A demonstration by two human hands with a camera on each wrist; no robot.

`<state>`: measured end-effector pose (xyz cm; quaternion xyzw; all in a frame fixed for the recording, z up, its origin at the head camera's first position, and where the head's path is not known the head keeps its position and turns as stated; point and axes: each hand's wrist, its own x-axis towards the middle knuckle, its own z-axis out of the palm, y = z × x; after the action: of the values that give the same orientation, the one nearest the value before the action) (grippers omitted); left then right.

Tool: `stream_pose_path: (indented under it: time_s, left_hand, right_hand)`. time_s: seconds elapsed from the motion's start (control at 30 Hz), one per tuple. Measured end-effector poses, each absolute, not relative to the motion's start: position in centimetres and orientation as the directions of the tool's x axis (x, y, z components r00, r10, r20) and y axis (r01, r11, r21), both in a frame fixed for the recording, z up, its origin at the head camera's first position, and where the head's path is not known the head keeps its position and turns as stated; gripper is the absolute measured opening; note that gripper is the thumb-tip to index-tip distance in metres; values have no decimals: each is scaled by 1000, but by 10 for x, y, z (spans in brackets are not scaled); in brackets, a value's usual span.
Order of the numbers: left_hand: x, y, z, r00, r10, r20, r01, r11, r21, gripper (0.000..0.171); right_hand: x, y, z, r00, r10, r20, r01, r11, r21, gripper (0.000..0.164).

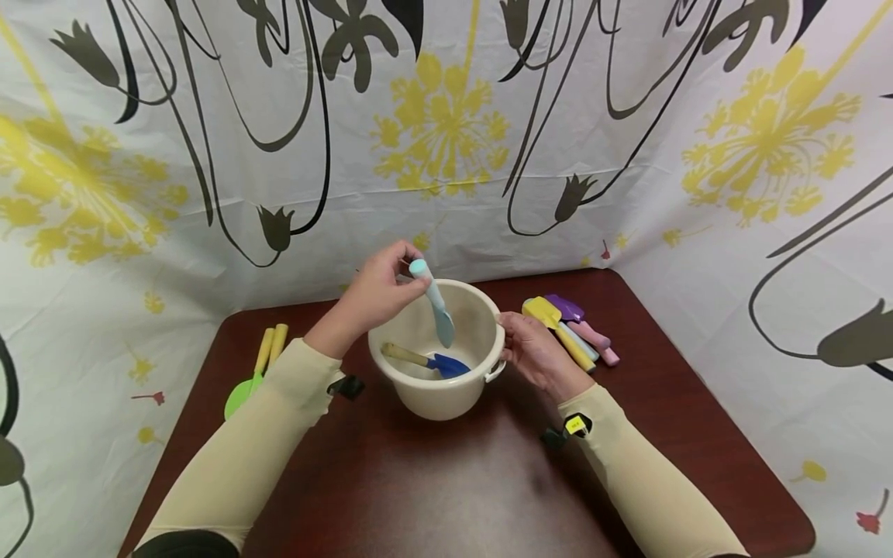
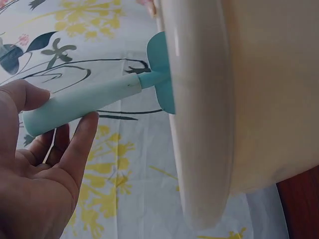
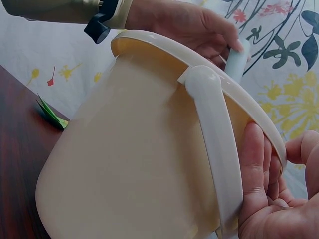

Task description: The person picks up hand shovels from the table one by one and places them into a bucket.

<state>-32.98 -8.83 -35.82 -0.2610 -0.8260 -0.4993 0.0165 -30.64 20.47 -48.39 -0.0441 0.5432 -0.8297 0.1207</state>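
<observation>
My left hand (image 1: 377,293) pinches a light teal toy trowel (image 1: 436,294) by the end of its handle, blade pointing down into the mouth of a cream bucket (image 1: 438,401). In the left wrist view, the trowel's blade (image 2: 159,74) is partly hidden behind the bucket rim. Inside the bucket lies a blue toy trowel (image 1: 449,366), its tan handle leaning against the wall. On the bucket's right side my right hand (image 1: 539,350) grips the rim between thumb and fingers. The bucket's white bail handle (image 3: 212,134) hangs down beside those fingers.
Right of the bucket lies a pile of toy shovels: a yellow one (image 1: 543,311), a purple one (image 1: 567,306), and pink and light blue handles. Green shovels (image 1: 240,394) with yellow handles lie at the left, partly behind my forearm. A patterned curtain (image 1: 446,225) stands behind the dark table (image 1: 432,488).
</observation>
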Motion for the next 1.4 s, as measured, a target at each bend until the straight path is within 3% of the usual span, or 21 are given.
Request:
stream_pose_path:
  time_s: [0.33,1.13,1.4]
  left_hand:
    - [-343,-80,-359,-784,545,297,558,411,721,13]
    - [-359,-68,-358,-792,597,131,527,558,642,12]
    - [-365,-68,-359,-786,615,60,524,611,594,20]
  right_hand:
    - [-304,206,-484,-964,-256,-68,165,-379,-911,29]
    - [-303,206,-481,-965,-255,-65,162,-378,-911,31]
    - [-304,207,-483,-967,-247,-60,153,-376,-914,30]
